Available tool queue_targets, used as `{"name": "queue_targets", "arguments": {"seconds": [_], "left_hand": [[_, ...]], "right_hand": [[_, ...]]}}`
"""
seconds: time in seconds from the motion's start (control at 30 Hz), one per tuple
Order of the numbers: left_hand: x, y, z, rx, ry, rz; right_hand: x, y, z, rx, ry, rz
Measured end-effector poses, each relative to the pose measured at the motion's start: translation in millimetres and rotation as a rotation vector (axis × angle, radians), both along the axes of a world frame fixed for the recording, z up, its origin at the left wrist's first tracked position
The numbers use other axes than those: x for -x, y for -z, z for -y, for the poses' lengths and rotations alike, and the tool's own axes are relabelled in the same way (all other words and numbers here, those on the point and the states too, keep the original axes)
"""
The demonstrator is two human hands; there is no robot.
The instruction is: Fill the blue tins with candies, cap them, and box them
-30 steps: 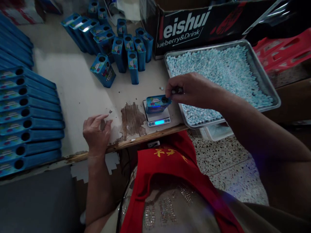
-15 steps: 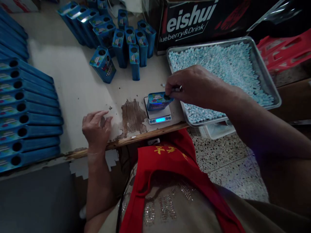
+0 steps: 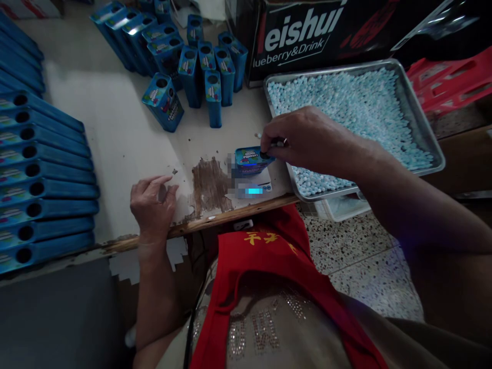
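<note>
Right fingers [image 3: 273, 128] at a tin [image 3: 249, 161]

They curl inward; whether they grip anything, I cannot tell. The tin sits just left of them, on the scale [image 3: 263, 178]; the tray [image 3: 418, 125] lies right. Left fingers [image 3: 152, 183] are half-open over the desk [image 3: 119, 148].

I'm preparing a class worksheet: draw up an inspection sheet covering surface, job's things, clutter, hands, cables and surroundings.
Surface: white table with a worn brown patch.
Job's things: blue tin on a scale, its screen pixelated; metal tray of pale pellets; other tins standing behind and stacked at left.
Clutter: loose pellets just beyond the blue tin.
Grip: left hand curled near the table's edge; right hand at the tin's hole; contents unclear.
Cables: dark cord-like line beside the red apron.
Surroundings: black printed box, red plastic piece, speckled floor.
</note>
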State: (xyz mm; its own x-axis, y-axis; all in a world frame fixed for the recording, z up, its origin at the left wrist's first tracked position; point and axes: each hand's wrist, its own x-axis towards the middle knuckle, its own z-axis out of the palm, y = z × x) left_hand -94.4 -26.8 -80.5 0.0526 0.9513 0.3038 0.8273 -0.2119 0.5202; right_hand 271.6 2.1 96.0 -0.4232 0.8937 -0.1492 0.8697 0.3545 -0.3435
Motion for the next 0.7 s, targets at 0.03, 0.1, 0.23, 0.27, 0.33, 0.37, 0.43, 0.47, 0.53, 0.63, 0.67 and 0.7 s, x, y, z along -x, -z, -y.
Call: {"name": "queue_targets", "arguments": {"seconds": [0.03,0.1,0.23,0.27,0.33,0.37,0.43,0.47,0.53,0.63,0.67,0.7], "left_hand": [[0,1.5,-1,-0.015,0.003,0.006],[1,4.6,-2,-0.042,0.009,0.015],[2,8.6,-2,-0.056,0.001,-0.014],[2,9.0,-2,-0.063,-0.004,-0.022],[3,8.9,1,-0.090,-0.013,-0.034],[2,8.1,2,-0.107,-0.023,-0.039],[-1,3.5,6,-0.131,-0.048,-0.048],[-4,-0.8,7,-0.139,-0.056,-0.049],[-17,-15.3,8,-0.165,-0.045,-0.037],[-55,-51.3,7,-0.232,0.059,-0.041],[-71,-65.4,7,-0.247,0.119,-0.074],[-88,-78.9,6,-0.228,0.194,-0.124]], "right_hand": [[0,0.2,1,0.005,0.013,-0.012],[1,-0.9,3,0.011,0.040,-0.031],[-7,-8.7,7,-0.011,0.119,-0.129],[-12,-9.8,7,-0.018,0.143,-0.168],[-25,-6.4,1,-0.024,0.201,-0.239],[-33,-1.1,-4,-0.020,0.234,-0.265],[-46,16.9,-19,-0.005,0.293,-0.305],[-51,28.5,-29,0.000,0.314,-0.310],[-55,52.5,-46,-0.022,0.334,-0.283],[-49,79.1,-59,-0.091,0.289,-0.153],[-46,84.5,-58,-0.100,0.250,-0.110],[-43,88.7,-56,-0.099,0.203,-0.079]]}}
